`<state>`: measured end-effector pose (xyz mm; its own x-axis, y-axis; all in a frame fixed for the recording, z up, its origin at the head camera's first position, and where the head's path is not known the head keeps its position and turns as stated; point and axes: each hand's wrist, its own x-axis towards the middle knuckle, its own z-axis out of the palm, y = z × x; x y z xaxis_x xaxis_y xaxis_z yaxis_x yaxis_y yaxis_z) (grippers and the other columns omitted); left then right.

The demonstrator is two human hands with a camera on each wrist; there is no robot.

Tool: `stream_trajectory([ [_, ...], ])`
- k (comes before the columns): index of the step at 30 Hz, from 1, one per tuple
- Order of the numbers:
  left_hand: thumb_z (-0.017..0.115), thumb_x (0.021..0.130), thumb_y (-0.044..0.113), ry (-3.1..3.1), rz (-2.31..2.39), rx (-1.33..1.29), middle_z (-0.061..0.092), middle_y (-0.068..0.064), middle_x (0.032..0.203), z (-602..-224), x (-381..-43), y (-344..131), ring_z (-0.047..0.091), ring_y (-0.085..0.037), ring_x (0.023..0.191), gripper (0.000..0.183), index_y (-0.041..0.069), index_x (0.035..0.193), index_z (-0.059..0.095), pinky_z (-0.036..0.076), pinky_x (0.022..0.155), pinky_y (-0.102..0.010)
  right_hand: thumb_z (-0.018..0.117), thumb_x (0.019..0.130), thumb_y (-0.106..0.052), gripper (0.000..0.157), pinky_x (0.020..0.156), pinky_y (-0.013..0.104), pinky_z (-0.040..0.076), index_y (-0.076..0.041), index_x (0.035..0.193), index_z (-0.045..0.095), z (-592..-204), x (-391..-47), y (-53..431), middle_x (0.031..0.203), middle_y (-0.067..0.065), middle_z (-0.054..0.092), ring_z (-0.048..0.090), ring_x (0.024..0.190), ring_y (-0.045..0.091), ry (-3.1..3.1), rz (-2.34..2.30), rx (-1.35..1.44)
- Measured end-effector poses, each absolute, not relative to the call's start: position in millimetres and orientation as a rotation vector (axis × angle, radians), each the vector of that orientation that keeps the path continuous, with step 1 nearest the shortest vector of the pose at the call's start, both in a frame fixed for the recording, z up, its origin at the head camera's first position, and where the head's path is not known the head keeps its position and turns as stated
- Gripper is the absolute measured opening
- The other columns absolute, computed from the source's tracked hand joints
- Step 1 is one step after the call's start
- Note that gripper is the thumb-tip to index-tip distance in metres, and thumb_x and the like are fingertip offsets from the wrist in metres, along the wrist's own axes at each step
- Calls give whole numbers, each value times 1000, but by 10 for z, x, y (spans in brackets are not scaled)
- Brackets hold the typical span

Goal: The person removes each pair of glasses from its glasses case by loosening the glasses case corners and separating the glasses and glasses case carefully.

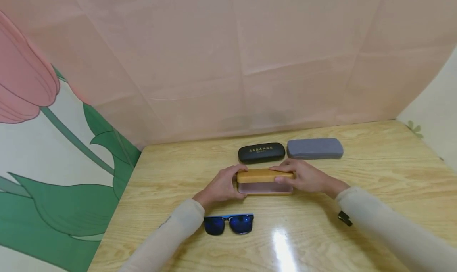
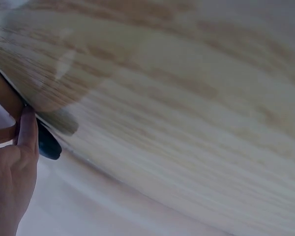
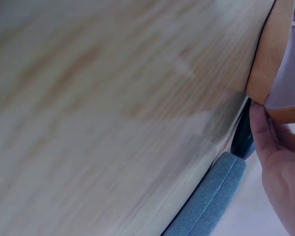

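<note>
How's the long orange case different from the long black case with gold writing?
The long orange case is partly open; the long black case is shut. The left hand and right hand hold the orange case, but no hand holds the black case. The black case has gold writing; the orange case shows none. Both are long with rounded corners.

Lettering on the black case is too small for me to read. Black item at right sleeve: I can't identify it. Both wrist views crop the yellow case. Head view crops left sleeve.
</note>
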<state>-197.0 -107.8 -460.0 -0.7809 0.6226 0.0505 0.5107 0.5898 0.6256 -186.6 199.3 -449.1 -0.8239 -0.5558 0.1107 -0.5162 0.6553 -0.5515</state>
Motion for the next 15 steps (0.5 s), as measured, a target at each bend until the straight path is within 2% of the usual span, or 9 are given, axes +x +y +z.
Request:
stream_trajectory([
  [5,88,69,27,2668,916,942,62,3,131,-4604,-1973,-1081,59,-11,114,72,22,132,54,50,101,-31,66,93,-46,47,76,31,50,-24,135,64,-4508,-1853,1991,113,7,66,59,92,12,2829,-844,-964],
  [10,88,70,28,2679,896,958,63,2,132,-4608,-1973,-1078,59,-13,115,72,21,133,55,49,102,-33,66,92,-49,50,79,34,50,-27,136,62,-4522,-1829,1993,115,6,65,58,95,12,2859,-793,-973],
  [15,88,70,30,2696,856,978,63,2,132,-4617,-1984,-1074,59,-13,116,72,21,133,54,48,104,-35,66,92,-50,50,74,29,47,-28,136,62,-4509,-1798,1986,115,6,65,56,92,10,2878,-772,-989],
])
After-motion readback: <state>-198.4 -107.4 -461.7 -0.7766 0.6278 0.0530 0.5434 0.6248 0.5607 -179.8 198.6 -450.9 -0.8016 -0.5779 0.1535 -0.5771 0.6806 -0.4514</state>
